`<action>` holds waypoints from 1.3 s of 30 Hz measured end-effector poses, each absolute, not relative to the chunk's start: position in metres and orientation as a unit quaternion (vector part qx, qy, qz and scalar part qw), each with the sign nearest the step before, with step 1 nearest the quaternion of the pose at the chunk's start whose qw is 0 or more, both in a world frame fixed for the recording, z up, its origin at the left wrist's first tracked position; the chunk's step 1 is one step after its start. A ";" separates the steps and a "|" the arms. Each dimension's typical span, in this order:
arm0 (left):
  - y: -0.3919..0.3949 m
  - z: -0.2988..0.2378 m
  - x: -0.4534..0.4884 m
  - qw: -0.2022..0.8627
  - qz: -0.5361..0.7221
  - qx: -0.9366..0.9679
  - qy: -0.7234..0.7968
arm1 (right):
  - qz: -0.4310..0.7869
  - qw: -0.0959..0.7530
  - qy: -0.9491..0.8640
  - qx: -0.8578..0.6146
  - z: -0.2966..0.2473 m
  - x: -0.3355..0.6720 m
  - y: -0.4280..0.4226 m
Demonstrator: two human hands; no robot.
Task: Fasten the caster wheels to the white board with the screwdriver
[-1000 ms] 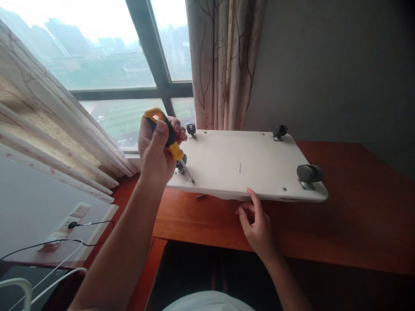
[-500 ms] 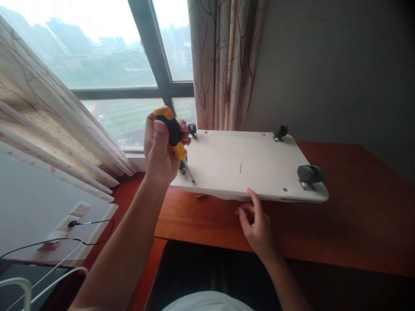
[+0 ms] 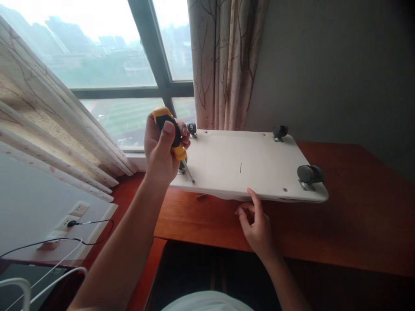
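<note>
My left hand is closed around the yellow and black handle of a screwdriver. The shaft slants down, and its tip meets a screw spot near the left front corner of a white panel. Black castors on metal plates stand up from the panel's corners; the left front castor is partly behind my hand. My right hand is at the panel's front edge, index finger stretched out and touching it, thumb and other fingers loosely bent with nothing visible in them.
A small metal bit or screw lies on the reddish wooden table before the panel. Curtains and a window are behind. At the lower left are wall sockets with cables and a dark-screened device.
My left thumb has shifted upward and inward on the screwdriver handle, which has turned slightly. The tip stays in place. My right hand and the panel have not visibly moved.
</note>
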State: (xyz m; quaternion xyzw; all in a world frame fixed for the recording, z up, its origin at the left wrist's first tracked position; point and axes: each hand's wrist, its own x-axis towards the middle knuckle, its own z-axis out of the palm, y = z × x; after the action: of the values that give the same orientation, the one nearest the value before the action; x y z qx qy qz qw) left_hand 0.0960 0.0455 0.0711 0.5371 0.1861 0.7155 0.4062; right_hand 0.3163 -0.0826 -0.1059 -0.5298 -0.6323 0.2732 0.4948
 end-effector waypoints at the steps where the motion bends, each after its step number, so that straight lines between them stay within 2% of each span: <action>1: 0.045 0.072 0.096 0.404 0.711 0.542 0.195 | 0.274 0.495 -0.633 -0.529 -0.106 0.316 -0.083; 9: 0.045 0.076 0.093 0.454 0.669 0.550 0.210 | 0.267 0.500 -0.637 -0.522 -0.105 0.317 -0.082; 22: 0.049 0.079 0.088 0.396 0.668 0.605 0.176 | 0.274 0.497 -0.636 -0.523 -0.107 0.318 -0.082; 33: 0.056 0.080 0.090 0.227 0.707 0.648 0.169 | 0.268 0.497 -0.640 -0.520 -0.106 0.318 -0.082; 39: 0.050 0.089 0.081 0.109 0.650 0.712 0.242 | 0.273 0.498 -0.641 -0.516 -0.105 0.317 -0.083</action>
State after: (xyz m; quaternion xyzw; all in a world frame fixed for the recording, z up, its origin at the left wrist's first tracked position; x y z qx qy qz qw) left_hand 0.0806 0.0499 0.0893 0.7118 0.2420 0.6502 0.1094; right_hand 0.3174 -0.0828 -0.1050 -0.5160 -0.6412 0.2727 0.4982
